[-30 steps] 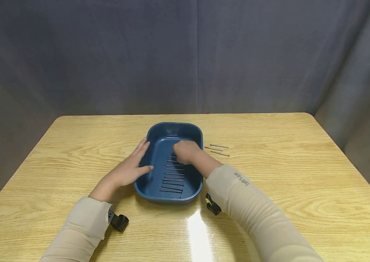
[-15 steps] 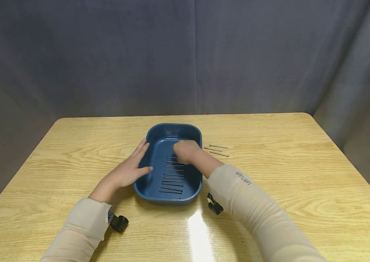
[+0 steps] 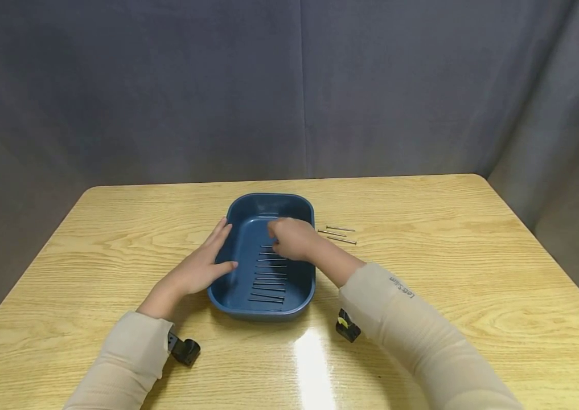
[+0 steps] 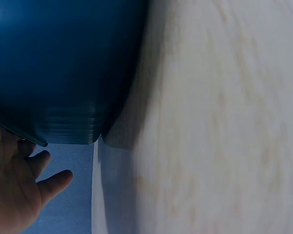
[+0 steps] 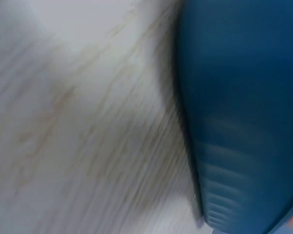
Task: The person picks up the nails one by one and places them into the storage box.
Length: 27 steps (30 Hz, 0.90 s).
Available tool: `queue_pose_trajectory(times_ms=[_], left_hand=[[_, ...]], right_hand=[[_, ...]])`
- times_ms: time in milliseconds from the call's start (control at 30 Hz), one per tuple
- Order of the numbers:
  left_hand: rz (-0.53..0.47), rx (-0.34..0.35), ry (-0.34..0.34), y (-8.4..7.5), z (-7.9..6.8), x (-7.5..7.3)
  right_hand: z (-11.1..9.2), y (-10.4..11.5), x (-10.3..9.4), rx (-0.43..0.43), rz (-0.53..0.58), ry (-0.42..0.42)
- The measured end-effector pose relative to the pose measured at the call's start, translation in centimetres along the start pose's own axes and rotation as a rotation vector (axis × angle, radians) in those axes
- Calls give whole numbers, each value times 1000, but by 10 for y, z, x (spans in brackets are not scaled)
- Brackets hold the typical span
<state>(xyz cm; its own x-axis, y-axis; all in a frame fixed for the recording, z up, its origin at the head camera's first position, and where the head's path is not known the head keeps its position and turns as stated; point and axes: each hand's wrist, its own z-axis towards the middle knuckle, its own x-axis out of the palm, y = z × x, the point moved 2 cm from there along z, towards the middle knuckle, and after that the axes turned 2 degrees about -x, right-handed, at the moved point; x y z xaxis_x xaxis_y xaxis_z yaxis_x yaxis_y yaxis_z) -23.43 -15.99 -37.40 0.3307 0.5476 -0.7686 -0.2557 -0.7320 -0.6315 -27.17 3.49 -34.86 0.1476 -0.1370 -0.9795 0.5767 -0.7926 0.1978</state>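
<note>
A dark blue plastic box (image 3: 263,313) stands on the table, its outer wall filling much of both wrist views. Several thin nails (image 3: 271,279) lie in a row across its floor, roughly parallel. With fingers spread, my left hand (image 3: 201,267) rests on the box's left rim; the left wrist view shows its fingers at the rim's edge. My right hand (image 3: 293,238) reaches over the right rim, low at the far end of the nail row. Its fingers bend downward, and their tips are mostly hidden, so whether they pinch a nail cannot be seen.
Three loose nails (image 3: 341,240) lie on the wooden table (image 3: 448,256) just right of the box. A grey curtain (image 3: 166,91) hangs behind the table. A black wrist camera (image 3: 185,350) is strapped to the left forearm, another (image 3: 347,326) to the right.
My right forearm and wrist have shifted a little to the right, and the right fingers look slightly less tucked. My left hand, the box and the nails stay in place.
</note>
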Motion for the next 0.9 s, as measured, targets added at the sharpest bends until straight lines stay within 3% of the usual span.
queue_pose_trajectory(times_ms=[533,900], left_hand=[[14,-9,-2,-1,1,0],[21,-1,-6,-2,1,0]], right_hand=[[-27,-6,-11,-31,130,-132],[-43,-17,-13,-40,198,-179]])
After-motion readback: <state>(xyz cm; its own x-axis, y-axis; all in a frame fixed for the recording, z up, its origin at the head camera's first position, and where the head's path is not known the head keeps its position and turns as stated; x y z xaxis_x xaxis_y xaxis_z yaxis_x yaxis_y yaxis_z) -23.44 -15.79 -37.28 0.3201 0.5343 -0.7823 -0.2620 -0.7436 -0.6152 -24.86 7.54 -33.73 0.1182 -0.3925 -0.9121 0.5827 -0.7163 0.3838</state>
